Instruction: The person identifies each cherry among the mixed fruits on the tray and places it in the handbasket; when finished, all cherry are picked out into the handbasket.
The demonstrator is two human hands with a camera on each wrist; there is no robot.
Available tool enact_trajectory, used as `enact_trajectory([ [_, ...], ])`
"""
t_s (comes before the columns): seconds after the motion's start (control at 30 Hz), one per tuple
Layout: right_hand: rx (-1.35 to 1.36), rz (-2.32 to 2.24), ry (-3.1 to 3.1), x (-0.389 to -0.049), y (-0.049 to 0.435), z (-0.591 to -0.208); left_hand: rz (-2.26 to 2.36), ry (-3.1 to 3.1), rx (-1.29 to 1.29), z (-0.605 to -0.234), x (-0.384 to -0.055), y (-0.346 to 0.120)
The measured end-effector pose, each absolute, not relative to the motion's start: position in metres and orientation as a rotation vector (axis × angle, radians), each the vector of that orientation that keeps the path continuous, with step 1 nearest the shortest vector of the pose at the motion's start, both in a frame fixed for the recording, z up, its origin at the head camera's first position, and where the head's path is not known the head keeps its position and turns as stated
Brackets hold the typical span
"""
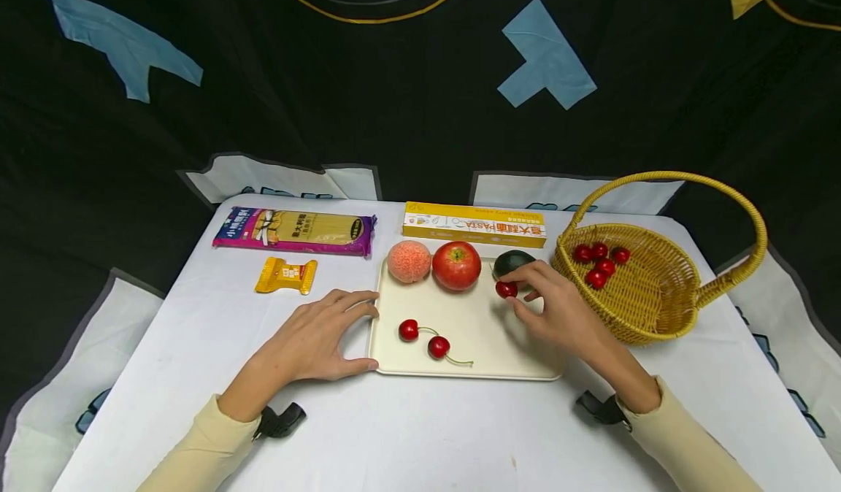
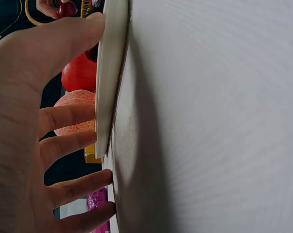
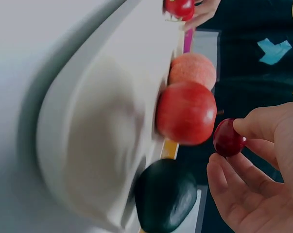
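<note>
In the head view my right hand (image 1: pixel 555 309) pinches a dark red cherry (image 1: pixel 507 289) between thumb and fingertips, above the right part of a cream tray (image 1: pixel 482 357). The right wrist view shows this cherry (image 3: pixel 229 138) held over the tray's surface. My left hand (image 1: pixel 322 339) has its fingers spread at the tray's left edge, with the thumb at the near left corner. On the tray lie two stemmed cherries (image 1: pixel 439 347), a red apple (image 1: pixel 456 266), a pink peach-like fruit (image 1: pixel 409 261) and a dark green avocado (image 3: pixel 165 196).
A yellow wicker basket (image 1: pixel 657 317) with a tall handle stands on the right, with several cherries (image 1: pixel 596 279) inside. Behind the tray lies a yellow pasta box (image 1: pixel 473 225). A purple pasta packet (image 1: pixel 296 231) and a small orange wrapped snack (image 1: pixel 286 275) lie to the left.
</note>
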State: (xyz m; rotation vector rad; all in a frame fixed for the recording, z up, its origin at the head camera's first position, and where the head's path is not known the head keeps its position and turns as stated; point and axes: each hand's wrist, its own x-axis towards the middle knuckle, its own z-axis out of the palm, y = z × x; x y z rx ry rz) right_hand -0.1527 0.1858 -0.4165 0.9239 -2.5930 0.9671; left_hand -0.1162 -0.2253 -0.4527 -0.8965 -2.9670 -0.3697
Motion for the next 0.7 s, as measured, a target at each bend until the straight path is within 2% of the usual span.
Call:
enact_trajectory([
  [0.7, 0.687, 0.874, -2.54, -0.156, 0.238, -0.409, -0.37, -2.97, -0.895, -0.453, -0.116, -0.225],
])
